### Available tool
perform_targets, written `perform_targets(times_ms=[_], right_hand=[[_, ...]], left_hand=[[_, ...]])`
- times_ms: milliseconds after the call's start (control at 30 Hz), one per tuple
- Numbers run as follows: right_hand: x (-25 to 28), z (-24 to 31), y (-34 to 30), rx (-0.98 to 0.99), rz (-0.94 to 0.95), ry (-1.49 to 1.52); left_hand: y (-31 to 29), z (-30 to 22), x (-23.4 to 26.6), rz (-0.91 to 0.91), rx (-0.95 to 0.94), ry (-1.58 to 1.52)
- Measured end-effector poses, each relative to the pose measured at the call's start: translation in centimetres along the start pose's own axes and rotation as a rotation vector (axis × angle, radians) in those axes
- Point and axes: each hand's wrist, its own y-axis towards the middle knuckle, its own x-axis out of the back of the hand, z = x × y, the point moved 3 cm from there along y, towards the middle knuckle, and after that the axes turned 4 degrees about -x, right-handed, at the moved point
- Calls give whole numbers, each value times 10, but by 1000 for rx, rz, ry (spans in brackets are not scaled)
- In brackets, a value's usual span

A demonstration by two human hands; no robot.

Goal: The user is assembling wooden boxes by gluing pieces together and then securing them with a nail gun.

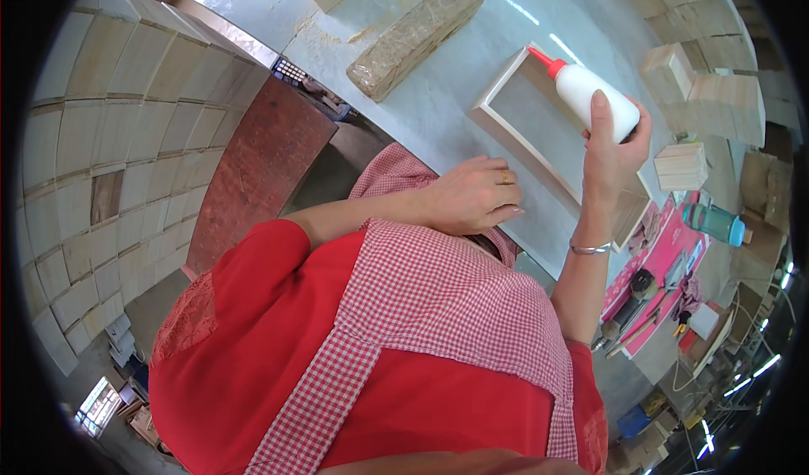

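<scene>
My right hand (608,150) is closed around a white squeeze bottle (586,96). The bottle's red pointed nozzle (549,60) tips up and left, over a shallow rectangular wooden frame (527,148). That frame lies on the pale grey tabletop (438,108), and the tabletop shows through its middle. My left hand (479,193) rests at the table's near edge, just left of the frame. Its fingers are loosely curled together with nothing visible in them; the palm side is hidden.
A long block wrapped in clear film (417,37) lies farther left on the table. Stacked wooden pieces (118,129) rise at left beside a reddish board (261,167). At right are wooden blocks (681,167), a teal bottle (713,223) and a pink mat (649,306) holding tools.
</scene>
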Motion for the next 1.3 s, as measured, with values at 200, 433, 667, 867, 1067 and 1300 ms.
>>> perform_targets(times_ms=[200,433,667,867,1067,1300], right_hand=[[5,-4,12,35,-47,-48],[28,-1,12,-26,-70,-75],[66,-4,2,-97,-118,-97],[108,-18,-2,-127,-175,-167],[146,-29,-10,-121,-297,-182],[188,-47,-15,-173,-329,-199]], left_hand=[[0,0,0,8,13,11],[2,-2,-1,19,8,24],[5,-6,-3,42,-2,22],[6,-8,-5,37,-5,7],[8,-12,-8,101,45,-29],[12,-16,-11,122,47,-36]])
